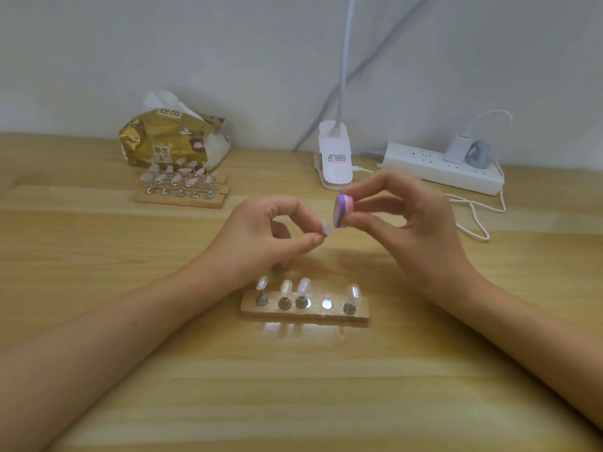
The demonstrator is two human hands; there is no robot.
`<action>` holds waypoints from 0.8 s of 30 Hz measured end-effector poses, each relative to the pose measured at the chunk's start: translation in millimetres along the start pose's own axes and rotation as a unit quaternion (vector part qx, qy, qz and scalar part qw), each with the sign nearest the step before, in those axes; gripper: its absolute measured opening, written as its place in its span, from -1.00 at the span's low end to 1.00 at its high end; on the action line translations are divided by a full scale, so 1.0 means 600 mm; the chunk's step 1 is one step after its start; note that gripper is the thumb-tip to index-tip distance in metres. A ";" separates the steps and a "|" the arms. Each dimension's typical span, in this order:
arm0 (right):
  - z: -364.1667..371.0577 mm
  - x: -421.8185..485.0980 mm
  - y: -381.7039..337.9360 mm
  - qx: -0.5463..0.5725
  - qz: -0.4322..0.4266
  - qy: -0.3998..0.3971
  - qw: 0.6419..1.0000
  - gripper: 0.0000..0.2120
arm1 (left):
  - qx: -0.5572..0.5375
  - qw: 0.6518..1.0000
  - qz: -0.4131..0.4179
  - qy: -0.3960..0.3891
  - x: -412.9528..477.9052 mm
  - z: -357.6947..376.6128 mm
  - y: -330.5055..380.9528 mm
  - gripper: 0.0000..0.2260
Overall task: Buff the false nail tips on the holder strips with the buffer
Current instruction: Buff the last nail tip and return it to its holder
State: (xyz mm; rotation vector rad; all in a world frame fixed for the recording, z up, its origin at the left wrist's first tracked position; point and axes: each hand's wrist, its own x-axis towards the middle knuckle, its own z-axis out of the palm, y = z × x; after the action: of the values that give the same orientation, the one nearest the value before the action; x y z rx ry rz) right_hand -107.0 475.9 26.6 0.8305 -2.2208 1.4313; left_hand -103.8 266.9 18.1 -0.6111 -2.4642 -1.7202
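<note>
Your left hand (pixel 270 230) pinches the small translucent false nail tip (pixel 327 229) above the wooden holder strip (pixel 305 309). Your right hand (pixel 401 216) grips the pink-and-purple foam buffer (pixel 343 211) just beside it. Push hard and that tip may slip out.

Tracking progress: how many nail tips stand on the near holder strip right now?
4 nail tips: first, second and third posts from the left, and the rightmost. Fourth disc is bare; the left hand pinches another tip near the buffer.
</note>
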 end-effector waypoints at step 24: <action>0.001 -0.005 0.000 -0.024 0.010 -0.038 0.999 -0.85 | 0.016 1.000 0.000 -0.005 -0.002 0.002 0.001 -0.90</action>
State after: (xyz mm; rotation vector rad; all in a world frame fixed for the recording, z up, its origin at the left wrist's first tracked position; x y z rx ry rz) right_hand -104.7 476.4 24.6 0.8621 -2.3159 1.3708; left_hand -102.6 267.6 17.9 -0.6165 -2.4931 -1.6797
